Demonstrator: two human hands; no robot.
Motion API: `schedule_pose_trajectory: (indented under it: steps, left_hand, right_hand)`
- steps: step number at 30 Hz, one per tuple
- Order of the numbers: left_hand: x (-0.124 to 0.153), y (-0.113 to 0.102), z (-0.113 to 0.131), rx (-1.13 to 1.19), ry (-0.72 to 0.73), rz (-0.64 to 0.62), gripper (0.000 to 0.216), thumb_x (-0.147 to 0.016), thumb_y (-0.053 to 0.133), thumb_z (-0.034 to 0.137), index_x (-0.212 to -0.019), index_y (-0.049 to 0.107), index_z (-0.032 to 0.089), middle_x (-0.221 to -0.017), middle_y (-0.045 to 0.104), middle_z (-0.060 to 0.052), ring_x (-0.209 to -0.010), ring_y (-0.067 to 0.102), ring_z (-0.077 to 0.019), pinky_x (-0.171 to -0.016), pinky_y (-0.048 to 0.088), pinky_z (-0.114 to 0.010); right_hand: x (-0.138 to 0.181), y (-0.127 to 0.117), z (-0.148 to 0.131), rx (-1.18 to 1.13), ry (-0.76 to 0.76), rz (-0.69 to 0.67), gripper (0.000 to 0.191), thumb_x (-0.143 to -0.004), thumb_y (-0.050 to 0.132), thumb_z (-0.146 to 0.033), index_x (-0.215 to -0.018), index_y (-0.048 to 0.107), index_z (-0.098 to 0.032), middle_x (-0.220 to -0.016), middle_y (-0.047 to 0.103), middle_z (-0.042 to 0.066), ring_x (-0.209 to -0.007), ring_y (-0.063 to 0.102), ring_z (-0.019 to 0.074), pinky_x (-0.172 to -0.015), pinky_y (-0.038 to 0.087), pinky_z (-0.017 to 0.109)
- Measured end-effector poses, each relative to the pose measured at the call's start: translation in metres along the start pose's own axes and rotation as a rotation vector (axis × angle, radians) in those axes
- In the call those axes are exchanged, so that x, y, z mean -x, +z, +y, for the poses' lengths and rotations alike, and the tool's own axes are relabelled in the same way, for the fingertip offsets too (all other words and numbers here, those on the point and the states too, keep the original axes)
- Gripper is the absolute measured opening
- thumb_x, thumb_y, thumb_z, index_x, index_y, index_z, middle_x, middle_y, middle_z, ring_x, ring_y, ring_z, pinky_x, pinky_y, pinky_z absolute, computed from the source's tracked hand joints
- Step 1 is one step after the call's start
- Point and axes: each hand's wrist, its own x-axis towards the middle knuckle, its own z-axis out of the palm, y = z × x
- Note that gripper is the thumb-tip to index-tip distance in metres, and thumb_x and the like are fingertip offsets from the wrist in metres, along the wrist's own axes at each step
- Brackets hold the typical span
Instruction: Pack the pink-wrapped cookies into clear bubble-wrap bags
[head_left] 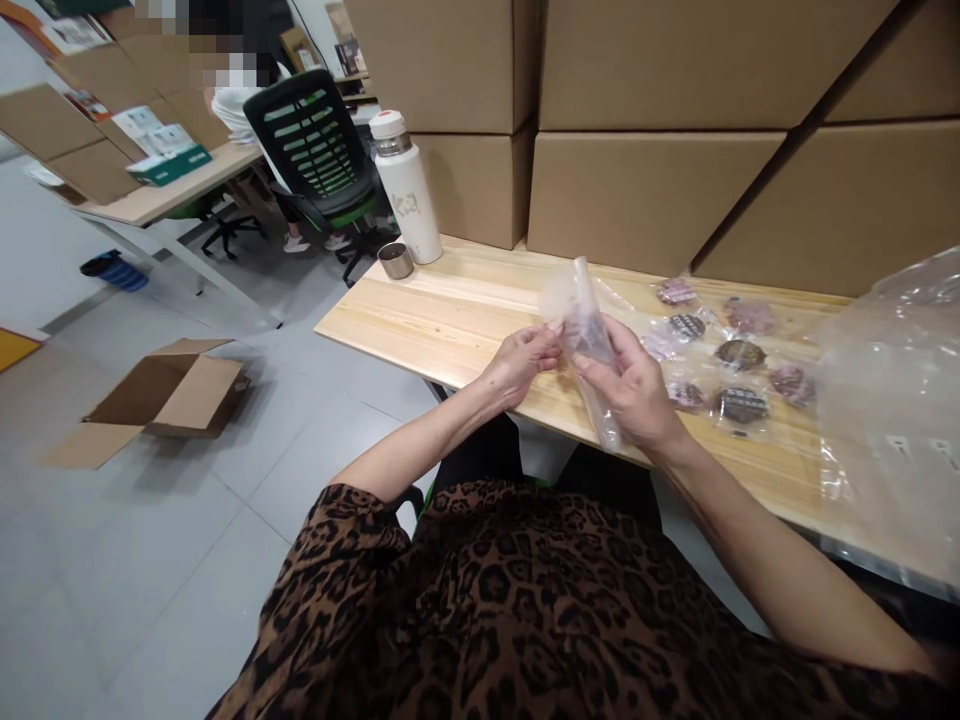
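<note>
My right hand [634, 385] is closed round a clear plastic bag [586, 300], gathered into a long narrow fold that stands tilted over the table's front edge. From the other side my left hand [525, 362] pinches the bag's edge with thumb and fingertips. Just right of the hands, several small clear packets lie on the table. Some hold dark round pieces, such as one packet [741, 404] near the front and another packet [739, 353] behind it. Others look pinkish, like the packet [750, 315] at the back. What is inside the packets I cannot make out.
Large cardboard boxes [652, 195] are stacked along the back of the wooden table [465, 310]. A white bottle [412, 200] and a metal cup [395, 261] stand at its left end. Large clear plastic [892, 400] covers the right side. An open carton [169, 395] lies on the floor.
</note>
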Motion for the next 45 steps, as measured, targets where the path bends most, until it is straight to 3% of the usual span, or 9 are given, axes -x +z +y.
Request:
schedule_pose_trajectory:
  steps: [6,11,17,20,24,29,36,41,45]
  left_hand:
    - [-0.003,0.016,0.005,0.176,-0.076,-0.081,0.015,-0.102,0.069,0.017,-0.09,0.078,0.015,-0.087,0.078,-0.004,-0.084,0.07,-0.0143,-0.1,0.054,-0.032]
    - [0.0,0.015,-0.002,0.244,-0.153,-0.094,0.018,-0.103,0.065,0.015,-0.089,0.076,0.014,-0.083,0.077,-0.004,-0.077,0.069,-0.0127,-0.096,0.056,-0.031]
    - [-0.005,0.016,-0.018,0.286,0.005,0.069,0.006,-0.095,0.074,0.011,-0.09,0.077,0.014,-0.082,0.078,-0.003,-0.081,0.072,-0.014,-0.098,0.056,-0.032]
    - [-0.003,0.02,-0.019,0.294,0.069,0.121,0.008,-0.091,0.076,0.007,-0.086,0.076,0.013,-0.081,0.076,-0.002,-0.079,0.071,-0.0133,-0.1,0.055,-0.032]
    - [0.007,0.02,-0.012,0.251,0.076,-0.005,0.008,-0.097,0.075,0.021,-0.095,0.076,0.013,-0.089,0.078,-0.007,-0.099,0.076,-0.02,-0.111,0.053,-0.037]
    - [0.013,0.006,0.001,0.243,-0.06,-0.185,0.065,-0.107,0.046,0.07,-0.129,0.071,0.015,-0.125,0.079,-0.018,-0.134,0.071,-0.0322,-0.12,0.051,-0.049]
    - [0.005,-0.013,-0.01,0.094,0.093,-0.143,0.033,-0.092,0.085,0.043,-0.11,0.069,0.02,-0.106,0.079,-0.006,-0.11,0.076,-0.0218,-0.112,0.051,-0.042]
    - [-0.006,-0.01,-0.014,0.039,0.211,-0.027,0.057,-0.065,0.104,0.037,-0.107,0.07,0.018,-0.097,0.077,-0.003,-0.097,0.072,-0.0183,-0.105,0.05,-0.038]
    - [-0.011,-0.001,-0.008,0.083,0.103,-0.159,0.047,-0.061,0.104,0.033,-0.093,0.075,0.013,-0.089,0.078,-0.005,-0.083,0.07,-0.0158,-0.099,0.052,-0.036]
  right_hand:
    - [-0.008,-0.013,-0.005,-0.38,0.373,-0.014,0.044,-0.075,0.078,-0.041,-0.115,0.072,-0.023,-0.116,0.081,0.011,-0.108,0.079,0.0346,-0.095,0.066,0.055]
    - [-0.018,-0.027,-0.006,-0.276,0.489,-0.088,0.036,-0.069,0.083,-0.041,-0.098,0.073,-0.022,-0.101,0.08,0.011,-0.094,0.077,0.0325,-0.087,0.068,0.052]
    - [-0.007,-0.033,-0.011,0.555,-0.052,0.121,0.068,-0.086,0.077,-0.056,-0.144,0.063,-0.023,-0.14,0.067,0.019,-0.132,0.063,0.0414,-0.116,0.05,0.069]
    - [0.008,-0.019,-0.01,0.776,-0.278,0.048,0.067,-0.099,0.06,-0.05,-0.159,0.05,-0.022,-0.161,0.053,0.02,-0.152,0.048,0.042,-0.129,0.036,0.069]
    - [0.016,-0.004,0.003,0.827,-0.235,-0.073,0.085,-0.096,0.061,-0.049,-0.169,0.034,-0.017,-0.169,0.043,0.023,-0.157,0.043,0.0447,-0.128,0.037,0.07]
    - [0.011,-0.007,0.01,0.824,-0.179,-0.107,0.092,-0.096,0.062,-0.053,-0.173,0.026,-0.017,-0.171,0.039,0.024,-0.16,0.039,0.0437,-0.131,0.035,0.069]
    - [0.005,-0.01,-0.003,0.514,-0.136,-0.082,0.087,-0.09,0.065,-0.039,-0.17,0.035,-0.021,-0.168,0.048,0.018,-0.157,0.046,0.0376,-0.13,0.041,0.061]
    - [0.001,-0.014,-0.012,-0.078,0.157,-0.066,0.075,-0.079,0.08,-0.047,-0.148,0.06,-0.025,-0.144,0.072,0.012,-0.133,0.069,0.0368,-0.111,0.059,0.054]
    - [-0.007,-0.018,-0.012,-0.292,0.405,-0.096,0.057,-0.067,0.08,-0.039,-0.122,0.072,-0.024,-0.112,0.081,0.01,-0.101,0.079,0.0369,-0.09,0.066,0.055]
